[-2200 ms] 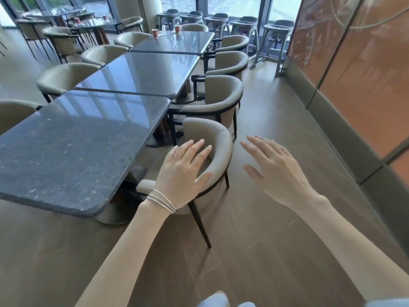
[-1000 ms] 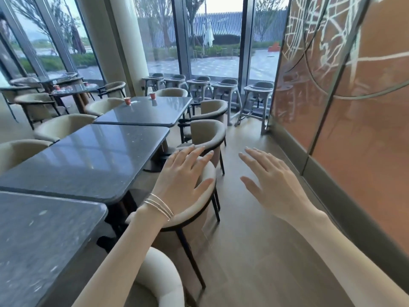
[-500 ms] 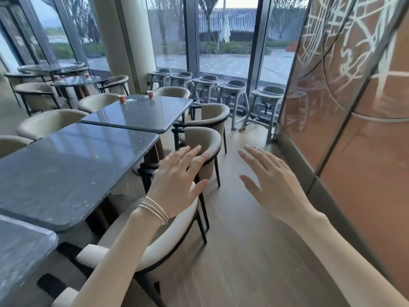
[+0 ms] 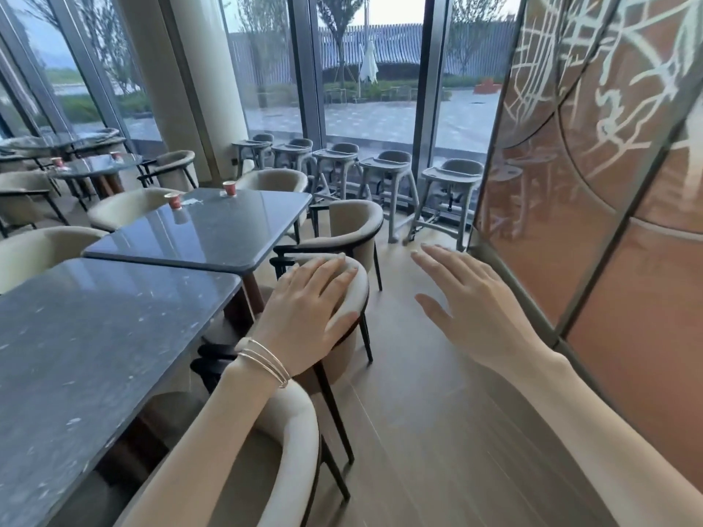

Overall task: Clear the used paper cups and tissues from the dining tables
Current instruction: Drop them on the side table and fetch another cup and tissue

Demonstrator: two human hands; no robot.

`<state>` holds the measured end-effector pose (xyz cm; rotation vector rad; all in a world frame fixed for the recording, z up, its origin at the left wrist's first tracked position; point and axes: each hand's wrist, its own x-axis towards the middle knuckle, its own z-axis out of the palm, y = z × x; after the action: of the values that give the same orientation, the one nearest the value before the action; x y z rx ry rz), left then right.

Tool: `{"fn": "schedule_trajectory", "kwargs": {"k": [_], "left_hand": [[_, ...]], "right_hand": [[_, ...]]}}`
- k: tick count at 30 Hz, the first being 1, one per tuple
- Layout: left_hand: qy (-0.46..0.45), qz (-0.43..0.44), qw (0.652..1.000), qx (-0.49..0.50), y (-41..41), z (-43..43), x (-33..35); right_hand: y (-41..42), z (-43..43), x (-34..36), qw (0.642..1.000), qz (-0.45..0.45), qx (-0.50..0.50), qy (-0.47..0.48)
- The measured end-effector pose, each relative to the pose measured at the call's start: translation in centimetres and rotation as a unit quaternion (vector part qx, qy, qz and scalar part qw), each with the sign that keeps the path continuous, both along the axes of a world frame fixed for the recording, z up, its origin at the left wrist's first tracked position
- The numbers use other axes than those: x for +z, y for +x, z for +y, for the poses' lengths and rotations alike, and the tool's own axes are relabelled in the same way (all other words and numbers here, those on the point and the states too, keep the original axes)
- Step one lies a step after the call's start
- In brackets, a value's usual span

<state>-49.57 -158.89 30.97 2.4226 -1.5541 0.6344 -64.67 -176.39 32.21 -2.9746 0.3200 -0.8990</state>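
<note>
The tabletop (image 4: 95,336) at lower left is dark blue-grey with small pale speckles. The paper cups (image 4: 174,201) (image 4: 229,189), upper left of centre, are red with white rims. The chairs (image 4: 355,222) are cream with black frames. The floor (image 4: 437,412) is brown. The wall panel (image 4: 608,184) at right is copper-orange with white lines.

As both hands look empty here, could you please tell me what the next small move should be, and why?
Probably a step forward along the aisle toward the far table. The left hand and right hand are open and hold nothing, while the left red paper cup, the right red paper cup and a white tissue sit at that table's far end, seemingly beyond reach.
</note>
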Motion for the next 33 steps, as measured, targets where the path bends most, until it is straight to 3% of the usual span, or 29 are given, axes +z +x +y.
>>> {"fn": "schedule_trajectory", "kwargs": {"k": [11,20,28,33], "left_hand": [[0.006,0.005,1.0,-0.004,10.9,-14.7,-1.3],[-0.013,-0.013,1.0,0.018,19.8,-31.2,0.7],[-0.03,-0.108,0.993,0.02,26.2,-44.1,2.9],[-0.028,-0.12,0.992,0.037,31.5,-49.4,1.4]], "right_hand": [[10.7,-14.4,-1.3,1.0,-0.002,-0.01,0.015],[19.9,-31.1,1.0,1.0,-0.006,0.002,-0.008],[28.2,-44.1,3.3,0.998,-0.041,0.034,-0.038],[33.4,-50.0,1.2,0.997,-0.045,0.046,-0.035]]}}
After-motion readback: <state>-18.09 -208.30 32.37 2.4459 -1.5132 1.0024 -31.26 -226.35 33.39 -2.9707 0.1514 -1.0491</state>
